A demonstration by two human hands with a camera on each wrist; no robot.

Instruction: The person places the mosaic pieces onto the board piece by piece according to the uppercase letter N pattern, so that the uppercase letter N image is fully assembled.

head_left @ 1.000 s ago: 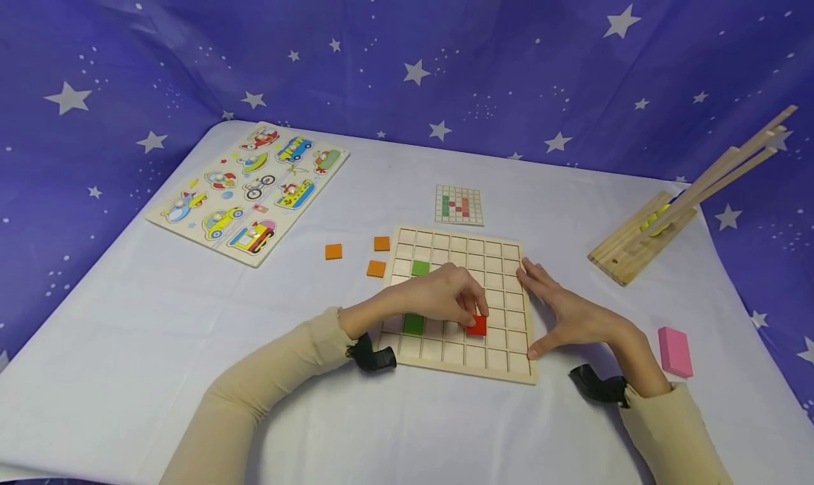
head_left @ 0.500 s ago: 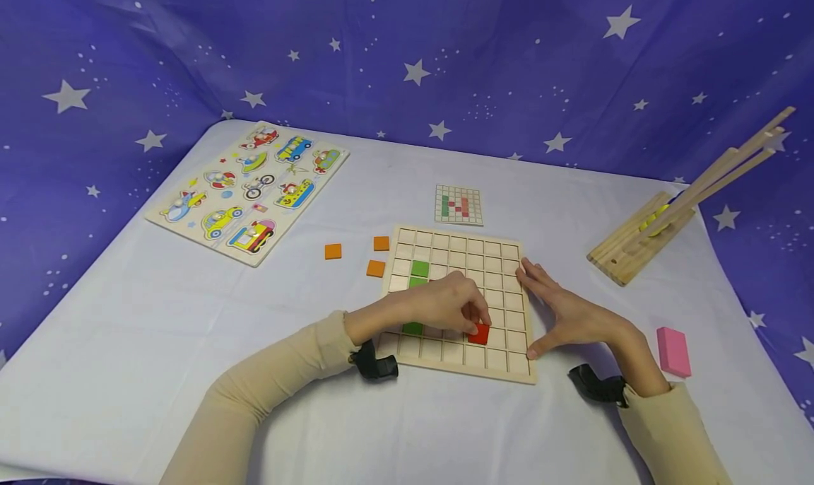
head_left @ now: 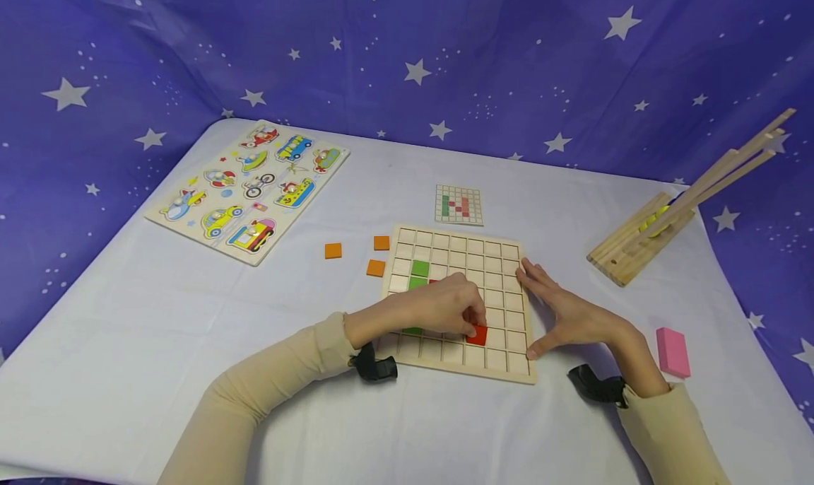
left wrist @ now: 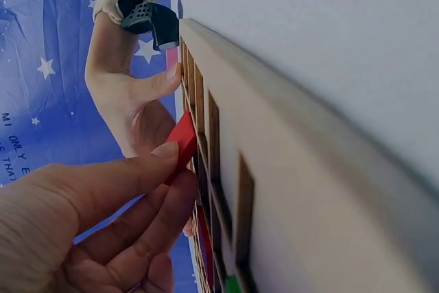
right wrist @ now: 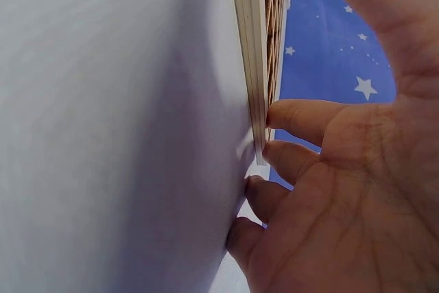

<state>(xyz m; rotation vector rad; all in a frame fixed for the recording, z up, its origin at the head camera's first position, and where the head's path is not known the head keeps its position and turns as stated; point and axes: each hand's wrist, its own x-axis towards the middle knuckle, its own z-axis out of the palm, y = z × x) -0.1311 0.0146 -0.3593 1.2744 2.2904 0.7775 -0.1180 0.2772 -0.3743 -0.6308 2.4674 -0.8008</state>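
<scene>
My left hand (head_left: 448, 305) pinches a red square tile (head_left: 477, 335) between thumb and fingers, low over a wooden grid board (head_left: 494, 280). The left wrist view shows this red tile tilted, one edge at the grid. Green tiles (head_left: 420, 268) lie in a column of cells left of the hand, partly hidden by it. A sliver of another red piece shows behind the knuckles. My right hand (head_left: 575, 315) rests on the board's right edge, thumb and fingers spread apart. In the right wrist view its fingertips touch the board's side and the cloth.
Three orange tiles (head_left: 333, 251) lie left of the board. A printed pattern card (head_left: 459, 205) lies behind it. At the far left is a vehicle peg puzzle (head_left: 248, 191). To the right stand a slanted wooden toy (head_left: 642, 237) and a pink block (head_left: 673, 352).
My left hand has moved slightly toward the front of the board with the red tile, then a touch left. The right hand has stayed in place.
</scene>
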